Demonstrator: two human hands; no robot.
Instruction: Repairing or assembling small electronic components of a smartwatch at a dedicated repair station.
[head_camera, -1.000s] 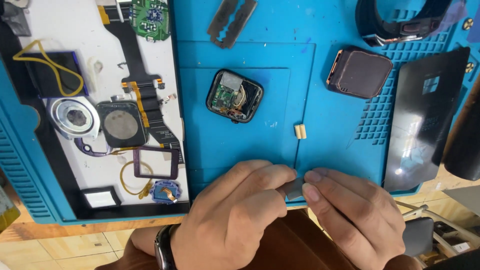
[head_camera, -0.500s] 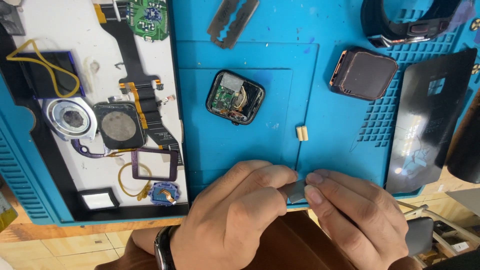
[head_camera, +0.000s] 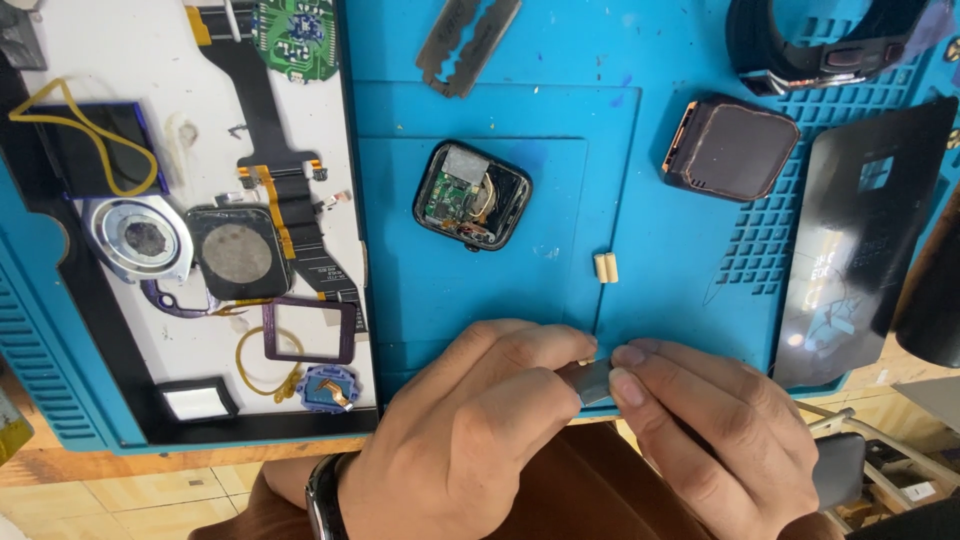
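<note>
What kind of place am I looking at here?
Most likely a small-electronics repair bench. A blue silicone work mat covers the table, an opened smartwatch case shows its circuitry, and a detached watch screen lies beside it. The left hand and right hand pinch a small metal piece.

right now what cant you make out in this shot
- Small grey metal piece, head view: pinched between left hand and right hand; fingers cover most of it, so its shape is unclear.
- Black strap, head view: cut off by the top edge.
- Opened watch case, head view: inner parts too small to tell apart.
</note>
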